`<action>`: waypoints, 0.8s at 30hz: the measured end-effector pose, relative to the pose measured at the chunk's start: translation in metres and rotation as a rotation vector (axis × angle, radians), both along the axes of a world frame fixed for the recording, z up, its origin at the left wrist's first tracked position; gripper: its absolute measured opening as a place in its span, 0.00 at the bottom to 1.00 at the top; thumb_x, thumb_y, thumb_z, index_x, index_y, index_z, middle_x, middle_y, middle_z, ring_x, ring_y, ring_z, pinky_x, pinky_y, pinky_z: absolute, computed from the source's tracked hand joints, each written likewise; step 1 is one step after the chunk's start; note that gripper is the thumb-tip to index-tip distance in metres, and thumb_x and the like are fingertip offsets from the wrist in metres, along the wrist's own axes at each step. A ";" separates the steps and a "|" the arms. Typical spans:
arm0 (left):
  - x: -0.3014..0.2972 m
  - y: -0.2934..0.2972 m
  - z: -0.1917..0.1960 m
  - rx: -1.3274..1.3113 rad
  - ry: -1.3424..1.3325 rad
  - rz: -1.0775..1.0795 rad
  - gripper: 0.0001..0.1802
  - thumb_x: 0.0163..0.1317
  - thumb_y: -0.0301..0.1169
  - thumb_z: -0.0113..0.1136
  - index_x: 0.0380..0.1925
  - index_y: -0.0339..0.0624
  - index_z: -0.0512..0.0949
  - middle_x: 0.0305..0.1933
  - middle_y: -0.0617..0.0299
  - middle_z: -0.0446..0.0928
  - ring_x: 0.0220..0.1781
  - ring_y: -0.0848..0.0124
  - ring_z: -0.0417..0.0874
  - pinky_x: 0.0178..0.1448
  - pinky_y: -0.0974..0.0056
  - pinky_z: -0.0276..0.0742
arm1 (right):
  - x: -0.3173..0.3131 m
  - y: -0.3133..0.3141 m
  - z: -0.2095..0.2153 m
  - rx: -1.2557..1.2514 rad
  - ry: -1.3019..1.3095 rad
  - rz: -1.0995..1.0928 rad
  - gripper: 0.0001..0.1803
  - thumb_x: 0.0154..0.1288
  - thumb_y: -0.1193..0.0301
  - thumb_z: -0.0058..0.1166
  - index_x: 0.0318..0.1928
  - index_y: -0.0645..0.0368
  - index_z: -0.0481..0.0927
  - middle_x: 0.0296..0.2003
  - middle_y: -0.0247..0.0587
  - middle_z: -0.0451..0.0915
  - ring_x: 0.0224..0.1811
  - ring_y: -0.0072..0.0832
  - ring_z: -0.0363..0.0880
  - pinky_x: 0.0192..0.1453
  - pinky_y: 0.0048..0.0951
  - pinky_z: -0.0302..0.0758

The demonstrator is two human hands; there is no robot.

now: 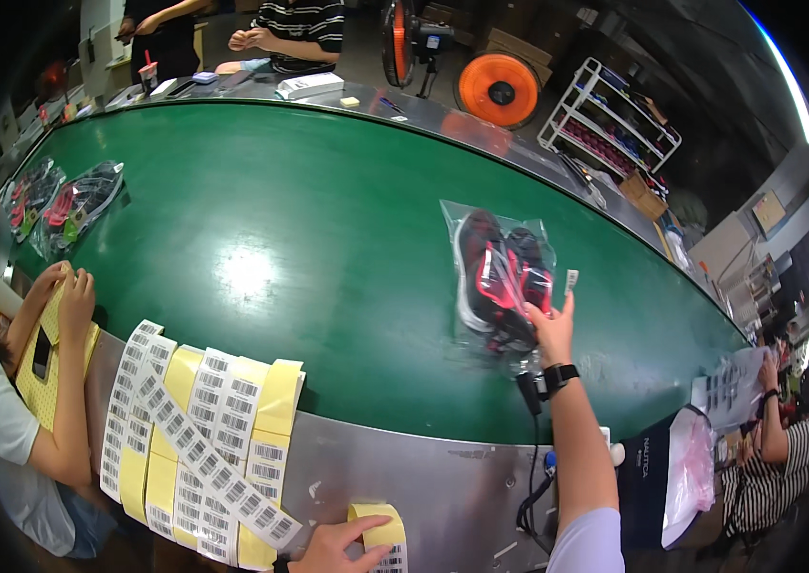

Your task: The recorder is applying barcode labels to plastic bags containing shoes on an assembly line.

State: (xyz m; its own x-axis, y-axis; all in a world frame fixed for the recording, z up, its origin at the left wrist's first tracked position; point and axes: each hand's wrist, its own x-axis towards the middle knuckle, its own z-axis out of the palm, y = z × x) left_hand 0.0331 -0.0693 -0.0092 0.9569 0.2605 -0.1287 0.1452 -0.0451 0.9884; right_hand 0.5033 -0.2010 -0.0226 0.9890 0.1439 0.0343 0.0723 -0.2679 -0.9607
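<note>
My right hand reaches out over the green conveyor belt, fingers pinching a small white label beside a clear bag holding a pair of black and red shoes. The wrist carries a black watch with a cable hanging from it. At the bottom edge, my left hand rests on a yellow roll of labels, fingers on its backing paper.
Strips of barcode labels on yellow backing hang over the metal belt edge. A person at left holds a yellow sheet. More bagged shoes lie far left. People stand at the back and right; an orange fan stands beyond.
</note>
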 end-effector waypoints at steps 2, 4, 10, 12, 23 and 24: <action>0.003 0.001 -0.001 0.038 -0.029 -0.039 0.22 0.58 0.29 0.71 0.53 0.37 0.81 0.44 0.50 0.86 0.42 0.64 0.89 0.47 0.65 0.83 | -0.023 0.006 -0.011 0.039 -0.026 -0.006 0.63 0.52 0.70 0.74 0.79 0.57 0.40 0.62 0.67 0.69 0.54 0.40 0.79 0.56 0.35 0.78; 0.004 0.003 -0.001 0.066 -0.045 -0.037 0.23 0.57 0.29 0.72 0.53 0.37 0.80 0.44 0.51 0.86 0.42 0.65 0.89 0.47 0.65 0.82 | -0.069 0.035 0.006 0.098 0.053 0.065 0.63 0.53 0.68 0.74 0.79 0.56 0.39 0.66 0.69 0.64 0.59 0.42 0.76 0.60 0.38 0.76; 0.001 0.005 0.002 0.018 0.020 -0.006 0.23 0.57 0.27 0.71 0.54 0.36 0.80 0.44 0.52 0.86 0.42 0.69 0.88 0.47 0.67 0.82 | -0.073 0.036 0.039 0.053 0.126 0.149 0.54 0.60 0.70 0.68 0.78 0.55 0.44 0.51 0.51 0.79 0.47 0.32 0.80 0.47 0.31 0.79; 0.003 0.006 0.008 -0.001 0.078 -0.042 0.22 0.58 0.26 0.70 0.54 0.36 0.80 0.45 0.51 0.86 0.43 0.70 0.88 0.48 0.67 0.82 | -0.023 0.018 0.039 0.054 0.122 -0.001 0.51 0.62 0.71 0.67 0.77 0.54 0.47 0.46 0.46 0.81 0.42 0.28 0.80 0.41 0.29 0.79; 0.007 0.009 0.019 0.005 0.130 -0.024 0.19 0.59 0.28 0.67 0.50 0.35 0.81 0.39 0.47 0.85 0.36 0.60 0.87 0.39 0.62 0.80 | 0.087 0.080 -0.034 0.331 0.467 -0.043 0.53 0.57 0.83 0.63 0.77 0.52 0.44 0.36 0.44 0.83 0.30 0.28 0.81 0.34 0.32 0.78; 0.006 0.009 0.017 -0.015 0.139 -0.024 0.19 0.58 0.28 0.67 0.50 0.35 0.81 0.40 0.47 0.85 0.36 0.59 0.88 0.40 0.62 0.80 | 0.088 0.075 -0.034 0.314 0.446 -0.047 0.53 0.56 0.85 0.62 0.77 0.51 0.46 0.36 0.44 0.82 0.30 0.29 0.81 0.33 0.32 0.78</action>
